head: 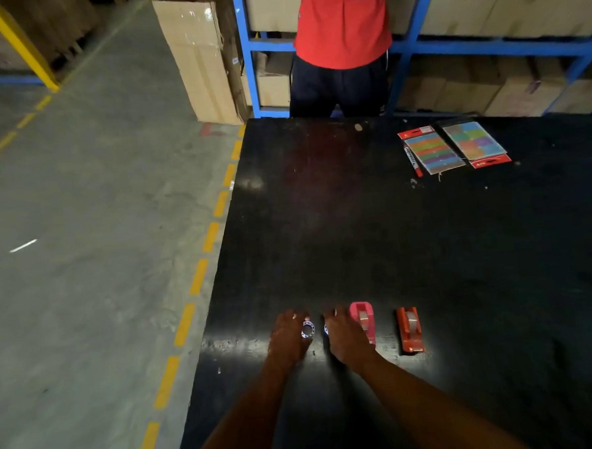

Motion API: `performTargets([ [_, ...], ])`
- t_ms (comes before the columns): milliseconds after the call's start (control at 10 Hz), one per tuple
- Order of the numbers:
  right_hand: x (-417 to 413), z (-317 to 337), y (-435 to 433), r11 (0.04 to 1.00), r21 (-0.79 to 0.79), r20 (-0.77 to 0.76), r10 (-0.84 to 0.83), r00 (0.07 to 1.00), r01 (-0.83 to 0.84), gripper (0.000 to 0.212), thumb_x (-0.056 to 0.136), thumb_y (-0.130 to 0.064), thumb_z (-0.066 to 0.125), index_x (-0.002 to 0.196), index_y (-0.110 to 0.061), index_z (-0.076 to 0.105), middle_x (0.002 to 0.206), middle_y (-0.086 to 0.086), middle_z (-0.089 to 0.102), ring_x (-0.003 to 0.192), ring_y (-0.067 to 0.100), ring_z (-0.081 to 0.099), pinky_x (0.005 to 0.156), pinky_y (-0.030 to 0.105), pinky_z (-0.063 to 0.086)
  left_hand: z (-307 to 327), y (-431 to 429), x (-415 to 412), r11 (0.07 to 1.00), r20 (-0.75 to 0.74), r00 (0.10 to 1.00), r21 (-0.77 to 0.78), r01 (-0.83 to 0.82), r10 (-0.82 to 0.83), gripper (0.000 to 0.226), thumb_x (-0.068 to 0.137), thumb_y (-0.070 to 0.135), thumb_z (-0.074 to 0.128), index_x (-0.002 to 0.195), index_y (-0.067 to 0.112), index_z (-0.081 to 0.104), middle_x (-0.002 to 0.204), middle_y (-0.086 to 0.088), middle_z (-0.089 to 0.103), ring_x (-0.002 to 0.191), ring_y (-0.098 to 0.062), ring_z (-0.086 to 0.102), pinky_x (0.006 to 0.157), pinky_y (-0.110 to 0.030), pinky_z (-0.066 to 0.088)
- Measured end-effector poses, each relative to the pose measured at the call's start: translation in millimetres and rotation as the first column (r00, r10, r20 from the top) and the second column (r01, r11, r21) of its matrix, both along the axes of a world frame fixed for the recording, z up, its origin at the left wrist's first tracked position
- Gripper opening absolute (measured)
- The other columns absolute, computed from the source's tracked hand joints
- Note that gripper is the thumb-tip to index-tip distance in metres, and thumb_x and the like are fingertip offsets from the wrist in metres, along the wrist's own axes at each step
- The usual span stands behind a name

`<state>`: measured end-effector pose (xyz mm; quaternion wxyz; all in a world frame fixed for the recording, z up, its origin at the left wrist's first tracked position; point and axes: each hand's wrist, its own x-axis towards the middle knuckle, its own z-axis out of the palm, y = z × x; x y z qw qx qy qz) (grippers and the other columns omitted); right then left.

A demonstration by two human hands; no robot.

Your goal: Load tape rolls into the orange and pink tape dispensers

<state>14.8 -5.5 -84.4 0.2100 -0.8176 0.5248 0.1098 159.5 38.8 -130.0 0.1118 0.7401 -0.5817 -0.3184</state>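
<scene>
On the black table (426, 251) near its front edge stand a pink tape dispenser (363, 318) and, to its right, an orange tape dispenser (410, 330); each seems to have a roll in it. My left hand (288, 338) lies flat on the table, its fingers touching a small white-cored tape roll (307, 329). My right hand (345, 338) rests beside the pink dispenser and partly covers a second tape roll (326, 329). Whether either hand grips its roll is not clear.
Two packets of coloured sticky notes (433, 152) (475, 142) and a red marker (412, 161) lie at the far right of the table. A person in a red shirt (342, 22) stands at the far edge before blue shelving (249, 72) with cartons. The table's left edge drops to floor.
</scene>
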Motion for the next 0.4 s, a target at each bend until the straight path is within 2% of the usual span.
performTargets([
  [100, -4.0, 1.4, 6.2, 0.999, 0.029, 0.090, -0.046, 0.995, 0.043, 0.036, 0.097, -0.003, 0.043, 0.133, 0.000, 0.044, 0.133, 0.022, 0.045, 0.119, 0.040, 0.050, 0.092, 0.043, 0.044, -1.8, 3.5, 0.4, 1.000, 0.002, 1.000, -0.013, 0.001, -0.001, 0.049, 0.079, 0.029, 0.063, 0.127, 0.019, 0.056, 0.130, -0.008, 0.054, 0.124, -0.028, 0.047, 0.105, -0.033, 0.040],
  [200, -10.8, 2.6, 13.7, 0.995, 0.043, 0.177, -0.101, 0.979, 0.095, 0.030, 0.099, -0.006, 0.040, 0.127, -0.001, 0.046, 0.129, 0.023, 0.047, 0.109, 0.042, 0.054, 0.085, 0.045, 0.046, -7.4, 5.8, 4.3, 1.000, -0.008, 1.000, 0.000, 0.006, -0.006, 0.064, 0.074, 0.027, 0.068, 0.135, 0.017, 0.049, 0.138, -0.009, 0.048, 0.130, -0.029, 0.043, 0.110, -0.032, 0.037],
  [300, -24.0, 10.5, 28.6, 0.995, 0.040, 0.251, -0.098, 0.963, 0.091, 0.042, 0.097, -0.008, 0.043, 0.139, -0.008, 0.036, 0.138, 0.019, 0.041, 0.113, 0.042, 0.054, 0.088, 0.046, 0.048, 10.9, 17.4, 1.5, 0.997, -0.065, 0.998, -0.081, 0.007, -0.013, 0.071, 0.074, 0.017, 0.070, 0.140, 0.016, 0.041, 0.142, -0.011, 0.041, 0.131, -0.028, 0.039, 0.111, -0.028, 0.031],
  [400, -51.7, 6.2, 53.7, 0.996, 0.061, 0.281, -0.074, 0.957, 0.059, 0.055, 0.096, -0.014, 0.046, 0.148, -0.020, 0.029, 0.149, 0.012, 0.035, 0.118, 0.035, 0.056, 0.088, 0.041, 0.049, 14.3, 48.7, -2.7, 0.971, -0.080, 0.997, -0.239, -0.007, -0.013, 0.061, 0.081, 0.018, 0.060, 0.137, 0.023, 0.038, 0.138, -0.006, 0.041, 0.127, -0.020, 0.036, 0.110, -0.028, 0.032],
])
